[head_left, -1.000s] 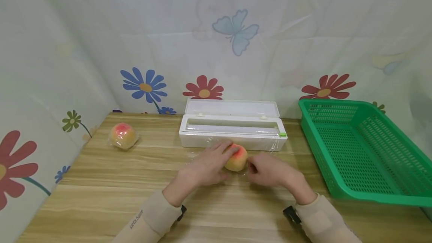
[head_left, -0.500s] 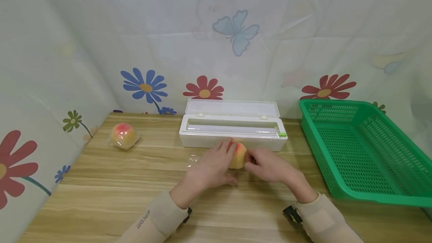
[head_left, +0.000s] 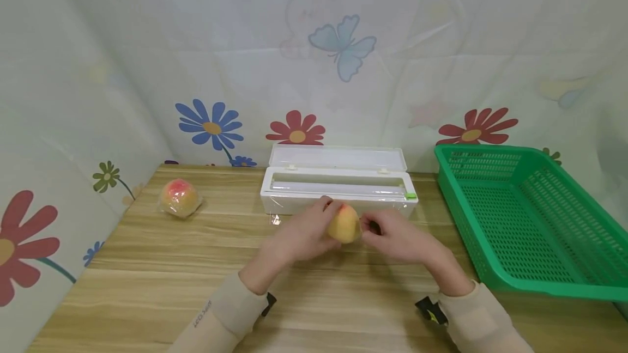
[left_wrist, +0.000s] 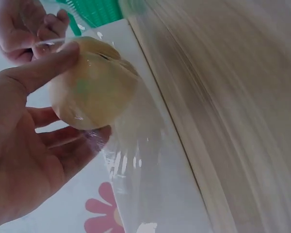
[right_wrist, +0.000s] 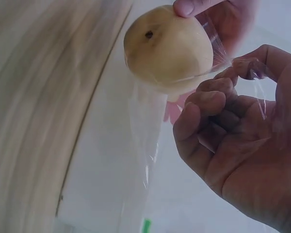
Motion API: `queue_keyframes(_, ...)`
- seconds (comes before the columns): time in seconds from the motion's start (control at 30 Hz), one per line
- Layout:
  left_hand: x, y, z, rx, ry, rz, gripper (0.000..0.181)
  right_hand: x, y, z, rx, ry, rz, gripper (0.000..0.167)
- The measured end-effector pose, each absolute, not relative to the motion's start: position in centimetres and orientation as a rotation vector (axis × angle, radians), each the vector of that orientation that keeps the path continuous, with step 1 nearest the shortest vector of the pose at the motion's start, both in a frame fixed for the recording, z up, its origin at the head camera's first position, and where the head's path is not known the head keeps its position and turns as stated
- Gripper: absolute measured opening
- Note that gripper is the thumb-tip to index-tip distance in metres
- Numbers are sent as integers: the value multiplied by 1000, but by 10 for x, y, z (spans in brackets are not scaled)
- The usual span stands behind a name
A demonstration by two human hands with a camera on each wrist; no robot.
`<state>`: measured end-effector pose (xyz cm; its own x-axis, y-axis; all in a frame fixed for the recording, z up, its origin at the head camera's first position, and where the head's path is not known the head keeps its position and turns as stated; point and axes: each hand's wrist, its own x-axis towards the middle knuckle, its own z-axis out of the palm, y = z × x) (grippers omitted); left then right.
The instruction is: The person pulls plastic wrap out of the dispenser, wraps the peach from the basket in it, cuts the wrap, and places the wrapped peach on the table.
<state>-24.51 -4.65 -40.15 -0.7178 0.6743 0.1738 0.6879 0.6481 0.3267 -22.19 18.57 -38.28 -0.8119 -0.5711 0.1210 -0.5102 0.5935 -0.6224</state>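
A yellow peach (head_left: 345, 225) with a red blush stands in front of the white cling film dispenser (head_left: 275, 203). My left hand (head_left: 306, 233) grips the peach from the left, thumb on one side and fingers on the other in the left wrist view. Clear cling film (left_wrist: 136, 160) lies around the peach and stretches along the dispenser's front. On the peach's right, my right hand (right_wrist: 237, 131) pinches a gathered strand of the film between thumb and curled fingers. Both wrist views show the peach's pale underside, and the right one shows a dark spot on it.
Another peach (head_left: 180, 198), wrapped in clear film, sits at the table's back left. A green plastic basket (head_left: 458, 227) stands on the right. The dispenser's lid (head_left: 338, 157) is raised, with the film roll (head_left: 338, 187) visible inside. A flowered curtain (head_left: 235, 31) hangs behind the table.
The peach has turned in my left hand, so its red top shows less and its yellow side more. My right hand stays close beside it, its fingers slightly shifted.
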Motion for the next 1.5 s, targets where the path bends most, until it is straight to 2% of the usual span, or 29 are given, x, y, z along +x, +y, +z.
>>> queue_keyframes(0.23,-252,-52,-397,-1120,-2848,-826,75,-222,192,-376,-973,2799,-1017,21)
queue_keyframes(0.43,-255,-53,-399,-1084,-2805,-852,70,-217,197,-366,-1027,2844,-1004,17)
queue_keyframes(0.7,-258,-54,-402,-1013,-2808,-898,71,-202,199,-349,-1321,2966,-1011,26)
queue_keyframes(0.8,-259,-53,-401,-984,-2821,-925,71,-192,192,-344,-1391,2872,-942,22)
queue_keyframes(0.93,-260,-54,-400,-958,-2811,-971,71,-182,179,-345,-1333,2752,-722,16)
queue_keyframes(1.17,-262,-56,-399,-970,-2735,-1142,60,-187,169,-357,-1204,2938,-542,44)
queue_keyframes(1.5,-266,-58,-398,-960,-2733,-1219,59,-202,164,-378,-1209,3169,-560,60)
